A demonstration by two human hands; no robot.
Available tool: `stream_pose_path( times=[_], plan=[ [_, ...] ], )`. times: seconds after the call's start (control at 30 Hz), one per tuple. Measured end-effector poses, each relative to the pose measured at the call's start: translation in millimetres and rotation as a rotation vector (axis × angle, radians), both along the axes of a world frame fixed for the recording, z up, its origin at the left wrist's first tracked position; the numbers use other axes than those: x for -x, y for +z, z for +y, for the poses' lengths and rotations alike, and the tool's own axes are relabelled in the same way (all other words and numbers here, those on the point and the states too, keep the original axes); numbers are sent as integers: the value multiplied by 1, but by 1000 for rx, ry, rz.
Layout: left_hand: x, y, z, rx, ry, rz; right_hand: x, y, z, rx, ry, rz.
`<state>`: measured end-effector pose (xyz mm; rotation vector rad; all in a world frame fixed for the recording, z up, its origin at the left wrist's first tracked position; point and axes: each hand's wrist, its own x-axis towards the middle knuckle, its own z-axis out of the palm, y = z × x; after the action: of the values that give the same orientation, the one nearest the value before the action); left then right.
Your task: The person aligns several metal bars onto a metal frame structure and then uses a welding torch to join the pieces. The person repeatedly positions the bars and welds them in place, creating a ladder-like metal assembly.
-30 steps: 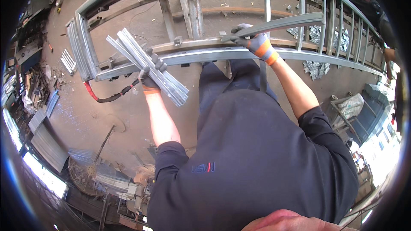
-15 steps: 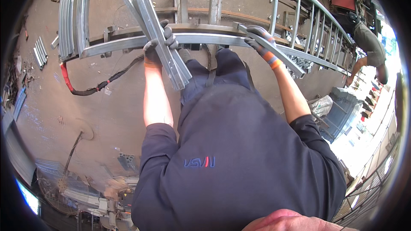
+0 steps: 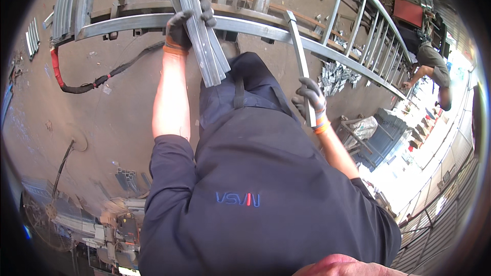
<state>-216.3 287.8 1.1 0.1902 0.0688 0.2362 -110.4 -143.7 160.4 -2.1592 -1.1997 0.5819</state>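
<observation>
My left hand point(image 3: 180, 31), in a dark glove with an orange cuff, is closed round a bundle of several metal bars point(image 3: 200, 46). The bundle slants over the near rail point(image 3: 250, 28) of a long metal frame, its lower ends by my trousers. My right hand point(image 3: 312, 99), in a grey glove with an orange cuff, grips a single square metal bar point(image 3: 298, 56) near its lower end. That bar's far end reaches over the near rail. Most of the left fingers lie behind the bundle.
Ladder-like rungs point(image 3: 343, 15) run off to the right, where another person point(image 3: 433, 64) bends at the frame's far end. Small metal pieces point(image 3: 337, 77) lie heaped beneath it. Longer bars point(image 3: 66, 7) are stacked at the left, above a dark cable point(image 3: 97, 82) on the floor.
My right hand has moved down toward me and now grips its bar near the lower end; the bar has swung more upright. The bundle in my left hand appears slightly higher.
</observation>
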Motion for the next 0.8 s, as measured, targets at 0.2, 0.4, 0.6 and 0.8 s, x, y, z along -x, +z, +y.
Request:
stream_pose_path(
  times=[0.2, 0.4, 0.6, 0.8],
  plan=[
    [-12, 1, 0, -18, 99, 56, -197, 57, 108, 69, -24, 53],
    [-12, -2, -4, 63, 131, -2, -76, 34, 76, 176, -217, 263],
    [-10, -7, 0, 3, 85, -1, -91, 64, 86, 465, 62, 334],
    [-12, -10, 5, -28, -9, 5, -120, 73, 125, 351, 169, -195]
  ],
)
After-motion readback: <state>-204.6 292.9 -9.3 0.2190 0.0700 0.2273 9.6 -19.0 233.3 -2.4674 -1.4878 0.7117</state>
